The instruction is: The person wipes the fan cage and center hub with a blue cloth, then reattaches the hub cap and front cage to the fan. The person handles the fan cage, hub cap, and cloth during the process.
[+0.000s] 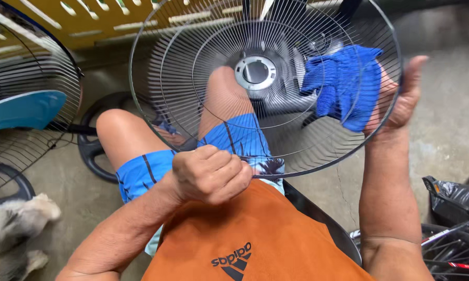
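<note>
A round dark wire fan guard [156, 67] with a grey centre ring is held up over my knees. My left hand [211, 174] is closed on its near rim, just above my orange shirt. My right hand [396, 99] presses a blue cloth [344, 83] against the guard's right side, behind the wires, thumb sticking up past the rim. My legs in blue shorts show through the grille.
Another fan with a blue blade [23, 109] and wire guard stands at the left. A black round fan base [91, 148] lies on the concrete floor. A furry animal [13, 229] rests bottom left. A black plastic bag [455, 200] and more wire grille sit bottom right.
</note>
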